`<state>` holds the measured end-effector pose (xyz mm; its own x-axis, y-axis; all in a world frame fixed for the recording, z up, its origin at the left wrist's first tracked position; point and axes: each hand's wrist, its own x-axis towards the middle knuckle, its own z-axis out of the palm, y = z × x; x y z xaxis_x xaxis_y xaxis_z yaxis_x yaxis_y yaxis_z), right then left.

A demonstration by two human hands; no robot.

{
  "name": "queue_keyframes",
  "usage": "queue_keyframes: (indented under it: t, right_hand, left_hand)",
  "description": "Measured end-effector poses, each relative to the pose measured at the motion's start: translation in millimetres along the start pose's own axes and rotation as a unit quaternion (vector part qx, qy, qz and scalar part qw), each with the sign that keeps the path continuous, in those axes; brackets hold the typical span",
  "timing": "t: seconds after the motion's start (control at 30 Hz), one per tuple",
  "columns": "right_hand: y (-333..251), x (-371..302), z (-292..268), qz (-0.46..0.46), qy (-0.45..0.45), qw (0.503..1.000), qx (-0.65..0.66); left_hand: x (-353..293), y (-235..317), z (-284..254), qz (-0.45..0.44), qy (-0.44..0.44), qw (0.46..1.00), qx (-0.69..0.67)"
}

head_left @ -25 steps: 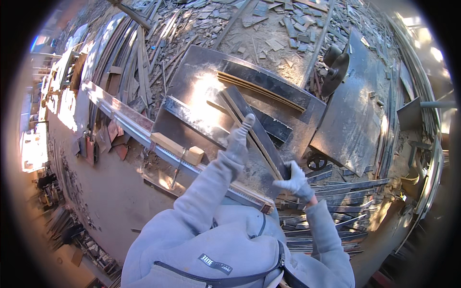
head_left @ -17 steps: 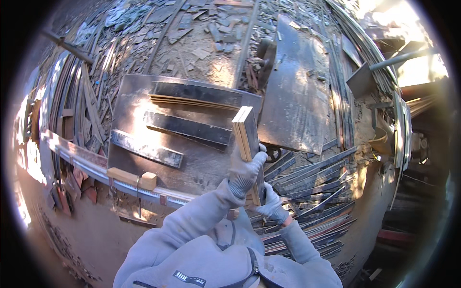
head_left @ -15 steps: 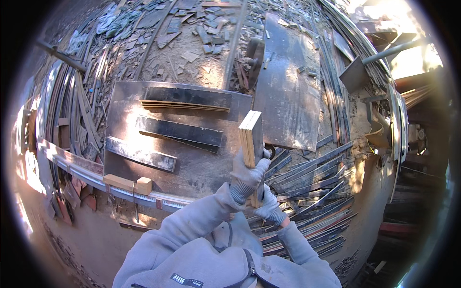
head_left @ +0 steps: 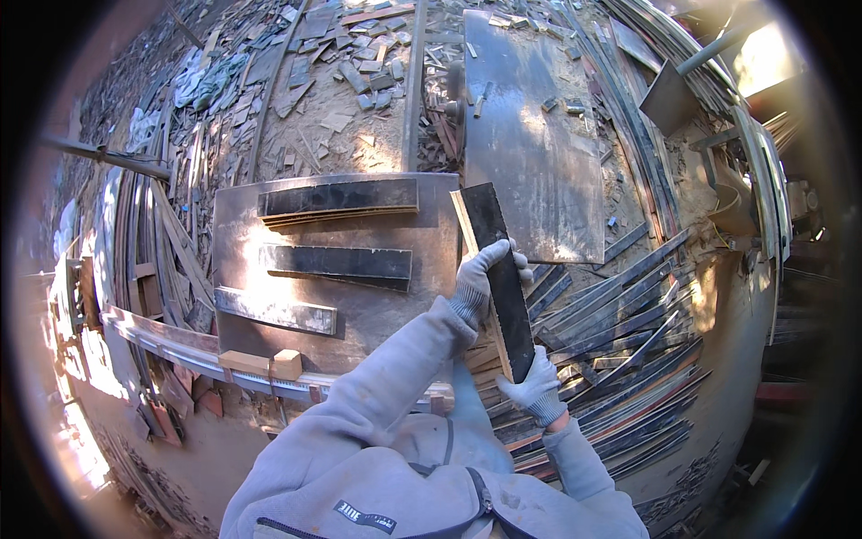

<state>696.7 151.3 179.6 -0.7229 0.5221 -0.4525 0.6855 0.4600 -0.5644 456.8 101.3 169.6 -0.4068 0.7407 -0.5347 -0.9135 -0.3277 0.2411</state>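
A stack of black-faced plywood strips (head_left: 509, 319) slants in front of me, its pale layered edge facing left. My left hand (head_left: 488, 271), in a pale work glove, is wrapped round its upper middle. At the lower end my right hand (head_left: 536, 388), gloved too, grips the near corner. To the left, on a brown worn tabletop (head_left: 377, 328), lie a black strip stack (head_left: 346, 197) at the back and another strip stack (head_left: 346, 262) nearer. A sunlit whitish strip (head_left: 277, 311) rests at the table's left front.
A metal guide rail (head_left: 193, 348) runs along the table's front, with a wooden block (head_left: 286, 365) on it. A second dark panel (head_left: 530, 153) lies beyond. Long strips (head_left: 620, 395) are heaped at my right. Offcuts (head_left: 359, 81) litter the ground ahead.
The held stack has turned from edge-up to show its broad black face, and it leans more to the left. Both hands have shifted slightly right with it.
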Motion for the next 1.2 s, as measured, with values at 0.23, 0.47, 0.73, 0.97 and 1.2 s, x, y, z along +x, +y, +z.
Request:
queue_keyframes:
  t: [0.23,0.47,0.73,0.97,1.2]
  right_hand:
    - [-10.4,66.7,-24.8,0.109,-0.010,0.989,-0.099]
    - [-28.4,165.3,-48.0,0.104,-0.042,0.974,-0.198]
    - [-33.7,202.3,-52.9,0.095,-0.045,0.972,-0.209]
    - [-32.5,213.0,-55.3,0.090,-0.038,0.974,-0.203]
    - [-36.6,219.7,-57.8,0.106,-0.049,0.973,-0.201]
  left_hand:
    - [103.6,-12.7,-32.7,0.120,0.209,0.917,0.316]
    - [199.4,18.1,-60.0,-0.060,0.331,0.822,0.459]
    - [237.4,36.8,-51.0,-0.031,0.322,0.817,0.478]
    - [261.4,40.2,-58.8,-0.011,0.314,0.815,0.487]
    - [269.4,37.8,-61.8,0.019,0.317,0.811,0.492]
